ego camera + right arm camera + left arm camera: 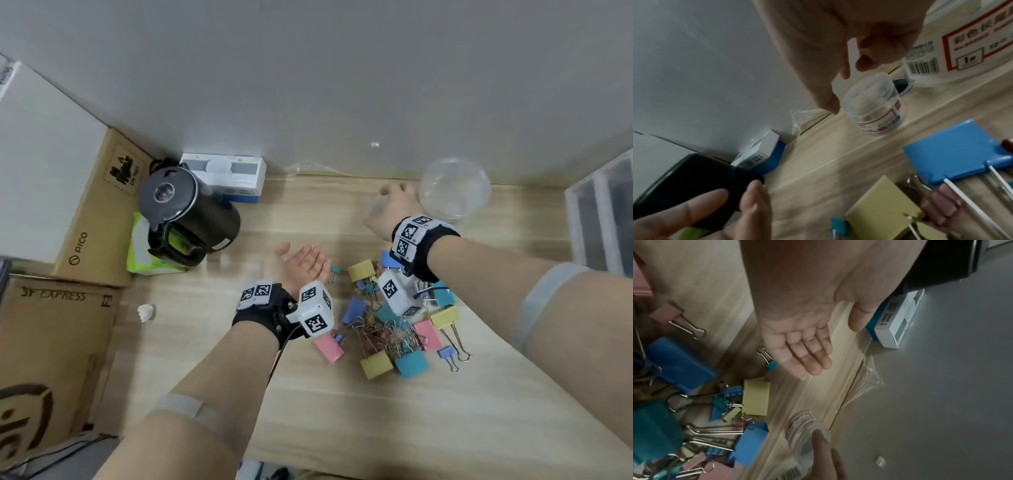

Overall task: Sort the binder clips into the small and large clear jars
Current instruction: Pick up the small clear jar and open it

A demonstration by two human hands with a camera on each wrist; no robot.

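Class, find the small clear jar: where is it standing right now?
The small clear jar stands upright on the wooden table near the back wall, just under the right hand, left of the large clear jar and beyond the binder clips.

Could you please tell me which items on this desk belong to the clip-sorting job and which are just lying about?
Belong to the job:
pile of binder clips
small clear jar
large clear jar

Just lying about:
black kettle
white and blue box
cardboard boxes
green tissue pack
crumpled paper scrap
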